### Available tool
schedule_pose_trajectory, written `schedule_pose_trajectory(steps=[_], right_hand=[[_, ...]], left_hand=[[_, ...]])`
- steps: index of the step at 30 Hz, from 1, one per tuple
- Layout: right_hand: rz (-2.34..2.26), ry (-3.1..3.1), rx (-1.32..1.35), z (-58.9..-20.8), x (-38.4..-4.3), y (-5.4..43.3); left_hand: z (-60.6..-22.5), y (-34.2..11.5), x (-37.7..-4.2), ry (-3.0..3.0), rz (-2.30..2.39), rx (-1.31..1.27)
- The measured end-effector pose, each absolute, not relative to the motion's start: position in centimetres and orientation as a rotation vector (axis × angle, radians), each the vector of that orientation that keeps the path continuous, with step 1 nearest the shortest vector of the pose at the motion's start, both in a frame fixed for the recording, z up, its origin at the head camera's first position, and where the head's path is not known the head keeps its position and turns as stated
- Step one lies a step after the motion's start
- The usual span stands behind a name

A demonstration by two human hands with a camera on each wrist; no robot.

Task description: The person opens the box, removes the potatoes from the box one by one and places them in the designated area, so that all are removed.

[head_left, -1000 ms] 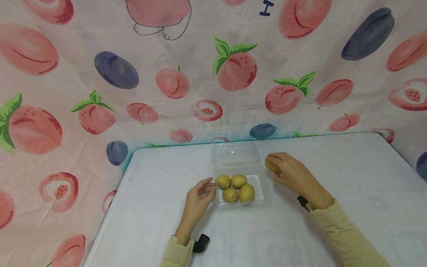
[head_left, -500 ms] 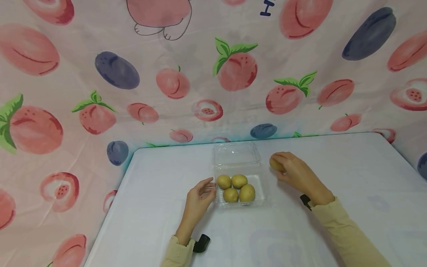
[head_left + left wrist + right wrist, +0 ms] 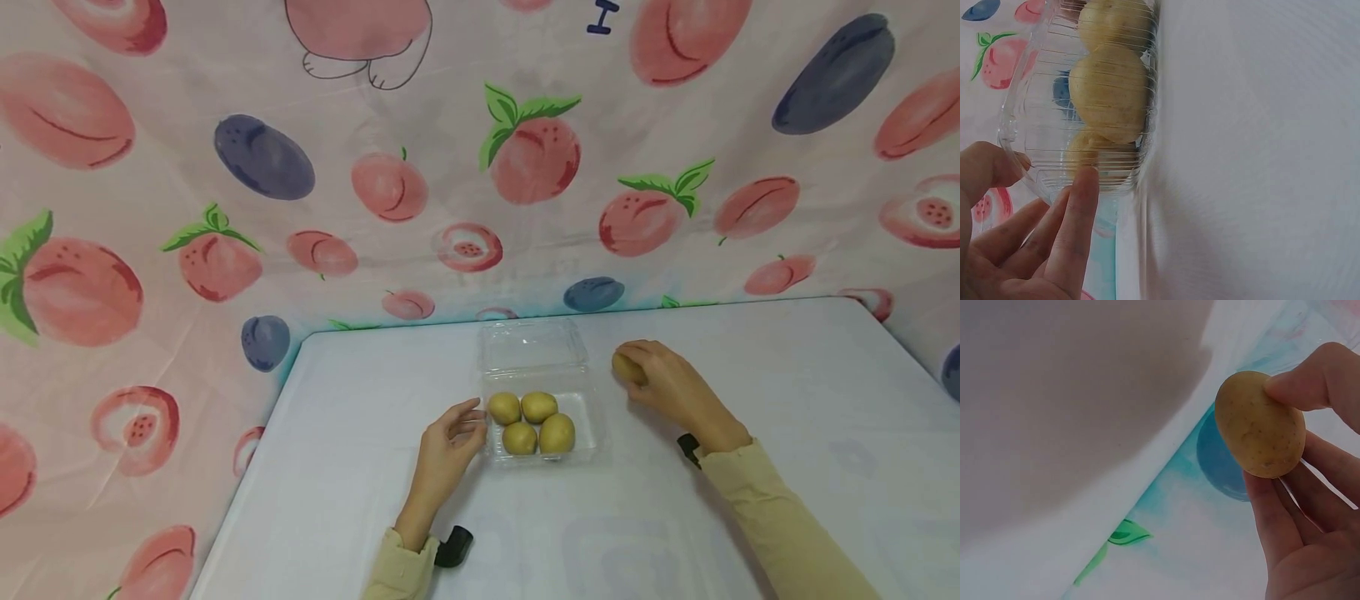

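Observation:
My right hand pinches a potato between thumb and fingertips, to the right of a clear plastic clamshell box. In the right wrist view, the thumb lies on one side of this brown, speckled potato and the fingers on the other. Several potatoes sit in the left and middle of the box, whose lid lies folded back. At the box's left end, my left hand holds the edge. The left wrist view has its thumb at the rim and its fingertips against the ribbed wall.
A white-covered table bears the box. Behind it hangs a cloth backdrop printed with peaches and blue fruit. Each wrist carries a black camera mount, such as the left one.
The right hand has moved a little to the right with its potato, away from the box. The left hand, the box and the potatoes in it stay in place.

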State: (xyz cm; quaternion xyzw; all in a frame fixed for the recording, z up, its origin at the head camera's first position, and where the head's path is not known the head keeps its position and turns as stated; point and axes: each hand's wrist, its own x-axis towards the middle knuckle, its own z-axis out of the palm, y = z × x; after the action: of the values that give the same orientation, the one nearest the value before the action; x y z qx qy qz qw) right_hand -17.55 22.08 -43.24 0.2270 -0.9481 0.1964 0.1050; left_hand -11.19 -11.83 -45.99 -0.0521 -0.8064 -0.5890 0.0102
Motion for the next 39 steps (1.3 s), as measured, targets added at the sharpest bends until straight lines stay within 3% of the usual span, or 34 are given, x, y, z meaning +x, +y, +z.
schedule_pose_trajectory(steps=[39], right_hand=[[0.735, -2.886, 0.550, -44.3, -18.3, 23.6]], left_hand=[[-46.1, -11.9, -11.2, -2.490, -1.847, -0.210]])
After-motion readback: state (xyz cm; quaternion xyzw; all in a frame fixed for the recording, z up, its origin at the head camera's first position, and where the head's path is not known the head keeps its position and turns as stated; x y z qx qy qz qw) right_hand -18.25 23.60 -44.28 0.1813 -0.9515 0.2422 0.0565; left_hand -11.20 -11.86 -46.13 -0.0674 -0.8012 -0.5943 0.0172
